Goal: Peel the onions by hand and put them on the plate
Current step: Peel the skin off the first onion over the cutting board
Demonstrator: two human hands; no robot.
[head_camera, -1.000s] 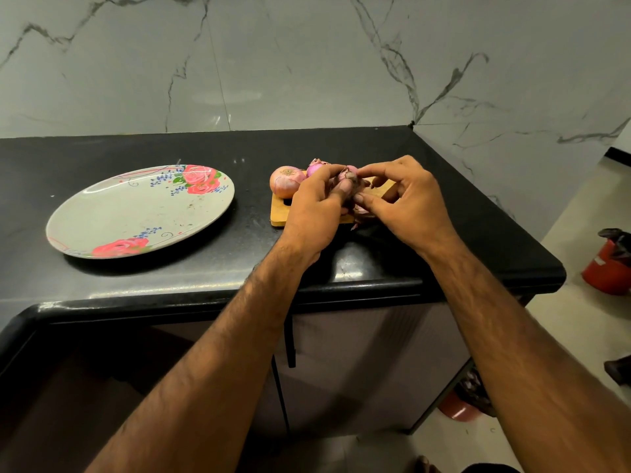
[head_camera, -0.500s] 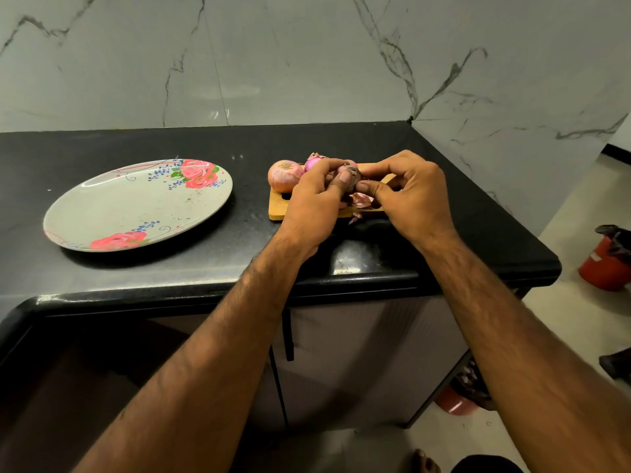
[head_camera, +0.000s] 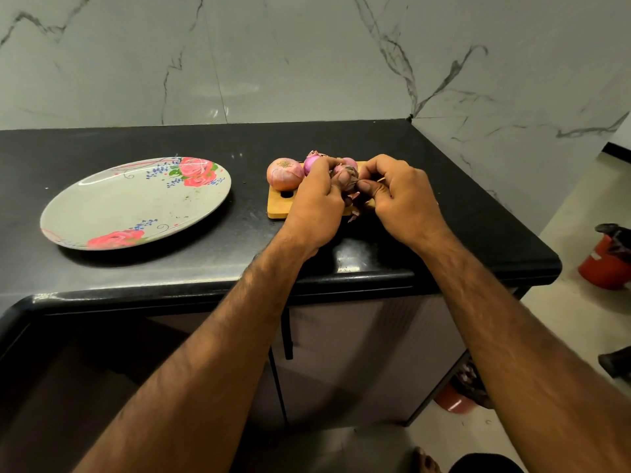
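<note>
The left hand (head_camera: 316, 203) curls round a small onion (head_camera: 343, 172) held over the wooden board (head_camera: 278, 208). The right hand (head_camera: 397, 196) pinches the onion's far side, though its fingers hide whether it has skin or bulb. A pale onion (head_camera: 285, 174) and a purple onion (head_camera: 311, 163) sit just beyond the left knuckles. The plate (head_camera: 136, 206) lies well left of that hand, with bare counter (head_camera: 249, 216) between, and the counter's front edge runs under both forearms.
</note>
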